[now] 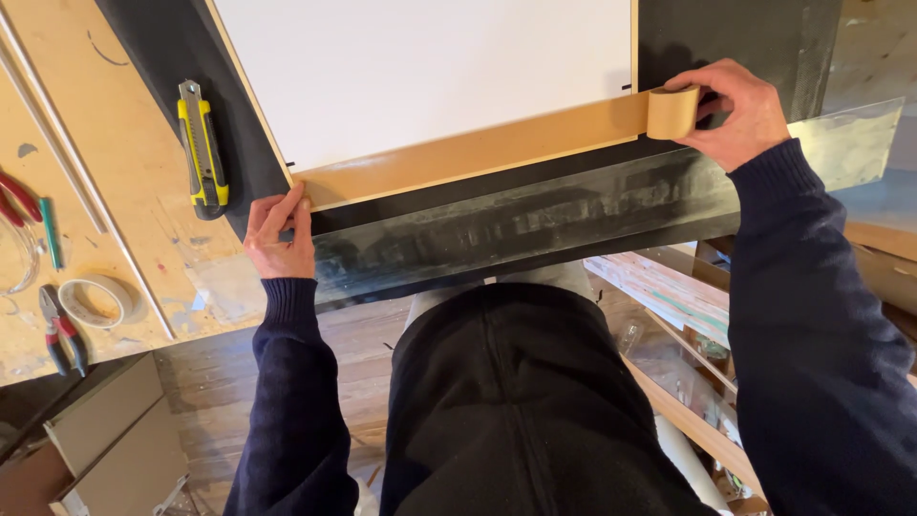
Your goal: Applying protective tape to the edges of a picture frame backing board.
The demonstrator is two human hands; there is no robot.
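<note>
A white board point(430, 67) with a thin wooden edge lies on a black mat point(726, 38). A strip of brown tape point(478, 148) runs along the board's near edge. My left hand point(279, 234) presses the strip's left end down at the board's corner. My right hand point(735, 110) holds the brown tape roll point(671, 112) at the strip's right end, by the board's right corner. A clear plastic sheet point(841, 143) lies over the mat's near edge, under my right wrist.
A yellow and black utility knife point(202, 148) lies on the mat left of the board. On the wooden bench at left are a roll of pale tape point(94, 301), red-handled pliers point(59, 334) and a green pen point(48, 231). Wooden boards point(669, 296) lean below at right.
</note>
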